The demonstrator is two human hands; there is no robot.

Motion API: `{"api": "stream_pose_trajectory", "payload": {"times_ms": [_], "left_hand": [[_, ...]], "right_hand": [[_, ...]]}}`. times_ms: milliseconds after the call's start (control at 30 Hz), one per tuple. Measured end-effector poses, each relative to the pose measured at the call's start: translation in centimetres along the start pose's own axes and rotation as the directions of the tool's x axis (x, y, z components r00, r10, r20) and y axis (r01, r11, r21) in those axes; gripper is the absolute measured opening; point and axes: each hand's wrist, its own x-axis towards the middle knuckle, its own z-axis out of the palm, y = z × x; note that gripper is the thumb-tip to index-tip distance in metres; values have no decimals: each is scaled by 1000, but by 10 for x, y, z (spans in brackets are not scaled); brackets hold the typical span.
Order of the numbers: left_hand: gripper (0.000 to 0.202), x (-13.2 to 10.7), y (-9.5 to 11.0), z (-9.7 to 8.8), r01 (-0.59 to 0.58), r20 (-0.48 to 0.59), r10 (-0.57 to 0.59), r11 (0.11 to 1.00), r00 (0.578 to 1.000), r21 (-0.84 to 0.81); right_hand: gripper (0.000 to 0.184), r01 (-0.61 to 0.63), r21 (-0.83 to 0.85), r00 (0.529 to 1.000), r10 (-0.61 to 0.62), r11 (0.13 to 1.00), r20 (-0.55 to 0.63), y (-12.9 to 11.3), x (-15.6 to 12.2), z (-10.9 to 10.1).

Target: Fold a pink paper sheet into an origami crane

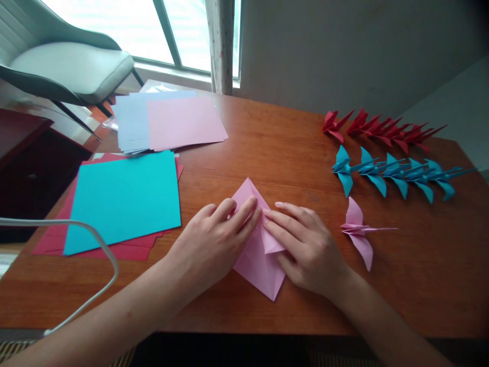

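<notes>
A partly folded sheet of pink origami paper (260,265) lies on the wooden table in front of me, one corner pointing away and one toward me. My left hand (223,229) presses its fingertips onto the upper middle of the paper, fingers bent and close together. From the right, my right hand (305,239) holds a folded flap, its fingertips near those of the left and its thumb low by the flap's edge. My fingers cover part of the creases. Right of my right hand rests a finished pink paper crane (357,232).
Several blue paper cranes (395,173) and several red ones (382,130) stand in rows at the right. On the left lie blue sheets (126,199) over red ones (133,253), with pink sheets (183,122) behind. A white cable (110,260) arches near my left forearm.
</notes>
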Motion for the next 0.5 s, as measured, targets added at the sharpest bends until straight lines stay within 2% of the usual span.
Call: {"api": "stream_pose_trajectory", "payload": {"times_ms": [100,200,267,300,367,500], "left_hand": [[45,1,-1,-1,-1,8,1,1000,1000,-5],[46,2,-2,-3,-2,24,2,1000,1000,-18],[46,2,-2,-4,-2,31,2,1000,1000,-30],[47,2,-2,-4,-1,34,2,999,999,-36],[48,1,-2,-3,0,34,2,999,999,-43],[49,1,-1,-2,15,41,-13,999,999,-48]], "right_hand": [[47,-59,175,998,64,983,-21,1,2,-6],[37,-203,393,972,233,897,-31,4,15,-11],[21,-337,382,931,365,861,-1,8,31,-11],[15,-371,354,920,391,859,15,11,40,-10],[10,-416,298,907,415,859,71,18,60,-4],[5,-417,206,909,411,885,76,32,92,11]]}}
